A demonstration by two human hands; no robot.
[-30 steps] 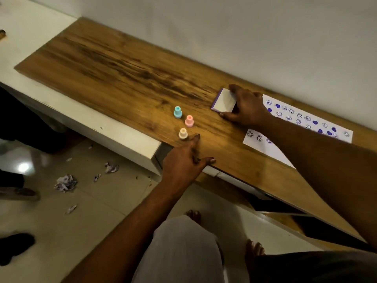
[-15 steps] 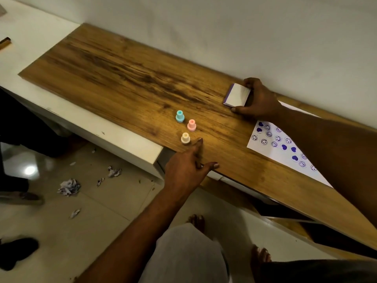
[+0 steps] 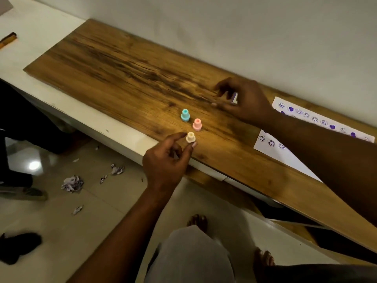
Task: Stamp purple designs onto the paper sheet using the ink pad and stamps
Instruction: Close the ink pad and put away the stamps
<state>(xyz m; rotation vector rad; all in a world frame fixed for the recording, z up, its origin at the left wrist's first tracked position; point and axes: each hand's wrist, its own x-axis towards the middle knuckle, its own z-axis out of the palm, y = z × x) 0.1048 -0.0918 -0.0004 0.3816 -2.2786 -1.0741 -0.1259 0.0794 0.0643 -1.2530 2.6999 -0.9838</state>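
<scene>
Three small stamps stand on the wooden board: teal stamp, pink stamp and cream stamp nearest the front edge. My left hand pinches the cream stamp between thumb and forefinger while it still stands on the board. My right hand hovers low behind the stamps, blurred, fingers curled over the ink pad; only a white and purple sliver of the pad shows. The paper sheet, with purple smileys and hearts, lies to the right, partly under my right forearm.
The board rests on a white bench against a pale wall. A wooden-handled tool lies at the far left. Crumpled paper scraps litter the tiled floor. Another person's dark shoe is at bottom left, my bare foot below the bench.
My left hand rose from the board edge and closed its fingers around the cream stamp. My right hand carried the ink pad left from the paper, lowered it and now covers it.
</scene>
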